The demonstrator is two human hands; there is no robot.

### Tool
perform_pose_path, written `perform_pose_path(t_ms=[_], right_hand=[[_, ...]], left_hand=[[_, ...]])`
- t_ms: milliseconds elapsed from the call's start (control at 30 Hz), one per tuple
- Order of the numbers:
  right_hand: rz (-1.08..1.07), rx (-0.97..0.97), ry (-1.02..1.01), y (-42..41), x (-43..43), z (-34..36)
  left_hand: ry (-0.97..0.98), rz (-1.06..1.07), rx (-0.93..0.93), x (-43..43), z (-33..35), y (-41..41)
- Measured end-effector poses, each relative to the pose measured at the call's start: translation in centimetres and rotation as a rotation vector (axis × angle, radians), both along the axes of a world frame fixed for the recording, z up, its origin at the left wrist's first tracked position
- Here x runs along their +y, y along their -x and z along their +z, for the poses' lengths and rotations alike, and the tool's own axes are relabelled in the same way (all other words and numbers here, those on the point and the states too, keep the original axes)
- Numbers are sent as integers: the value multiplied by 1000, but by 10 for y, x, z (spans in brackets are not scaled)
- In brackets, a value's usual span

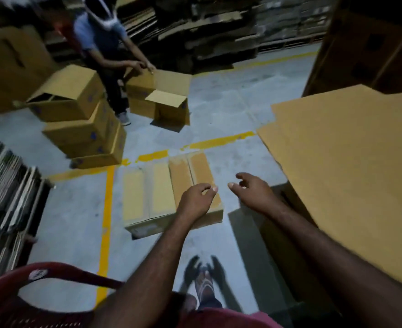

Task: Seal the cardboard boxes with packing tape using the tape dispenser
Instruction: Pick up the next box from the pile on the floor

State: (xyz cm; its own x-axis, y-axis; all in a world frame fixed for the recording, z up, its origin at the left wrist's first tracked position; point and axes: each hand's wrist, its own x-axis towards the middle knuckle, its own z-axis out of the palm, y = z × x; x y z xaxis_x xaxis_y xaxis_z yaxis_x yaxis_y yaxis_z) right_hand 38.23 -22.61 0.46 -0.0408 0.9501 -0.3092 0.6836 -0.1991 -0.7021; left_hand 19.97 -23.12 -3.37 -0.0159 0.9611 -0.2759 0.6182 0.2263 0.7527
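Observation:
A low cardboard box (162, 190) lies on the concrete floor in front of me, its top flaps closed and striped with tape. My left hand (196, 201) hovers over its right end, fingers loosely curled and holding nothing. My right hand (254, 192) hangs just right of the box, over bare floor, fingers spread and empty. No tape dispenser shows anywhere in view.
A big flat cardboard sheet (351, 171) lies on a stack at my right. A red plastic chair (60, 278) is at lower left. Another person (105, 55) bends over an open box (164, 100) beside stacked boxes (81, 124). Flattened cartons (5, 192) stand left.

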Motion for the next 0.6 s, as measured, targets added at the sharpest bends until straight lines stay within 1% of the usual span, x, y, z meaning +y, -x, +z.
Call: perform_pose_path(t_ms=[100,167,300,367,467,600], right_hand=[[43,-32,76,40,36,-28],[71,-63,118,63,59,-44],[91,-66,207,103,100,-75],[103,-66,253,119,113,-91],[153,-114,297,133,133,-115],[187,-180,363,134,171,-153]], left_hand=[[86,86,-13,22,-31,41],[118,128,-25,35,-47,64],[165,208,-45,67,-68,96],[185,238,-41,83,-74,104],[228,283,-58,104,-85,107],[284,289,-74,132,-120,110]])
